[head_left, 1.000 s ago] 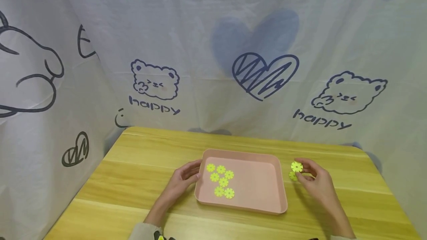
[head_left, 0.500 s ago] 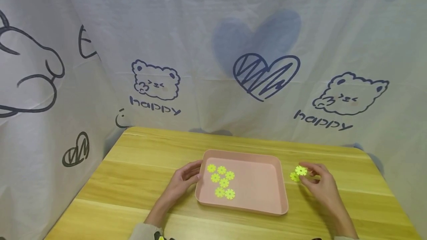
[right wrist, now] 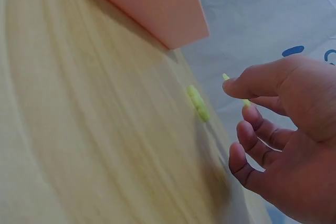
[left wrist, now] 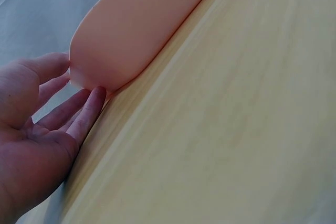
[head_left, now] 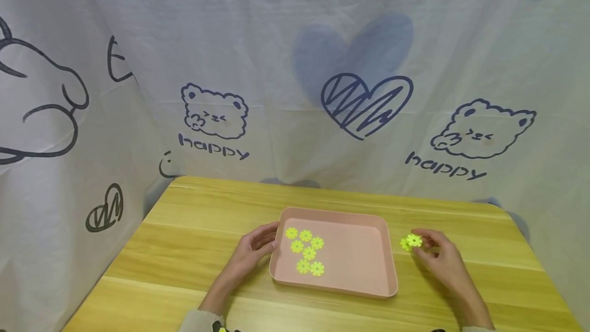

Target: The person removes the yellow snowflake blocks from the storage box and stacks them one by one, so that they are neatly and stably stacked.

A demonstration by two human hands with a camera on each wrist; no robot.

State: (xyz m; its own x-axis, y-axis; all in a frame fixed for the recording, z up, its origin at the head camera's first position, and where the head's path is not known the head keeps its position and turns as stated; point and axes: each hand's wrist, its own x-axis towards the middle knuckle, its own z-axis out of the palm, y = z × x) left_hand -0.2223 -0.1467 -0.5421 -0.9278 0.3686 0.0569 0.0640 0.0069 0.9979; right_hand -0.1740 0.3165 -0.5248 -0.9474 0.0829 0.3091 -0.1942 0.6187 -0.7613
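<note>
While parted left fingers (left wrist: 90,113) touch the tray (head_left: 355,255), right fingers (right wrist: 260,124) pinch a disc (head_left: 415,237)

Right half of tray (head_left: 357,257) bare, open from above; yellow discs (head_left: 309,253) crowd left half. Left hand (head_left: 253,250) bars tray's left side. Between tray and right hand (head_left: 442,260): narrow table (head_left: 207,209) gap, yellow piece (right wrist: 197,103) lying in it. Curtain (head_left: 276,65) closes off table's far edge.
</note>
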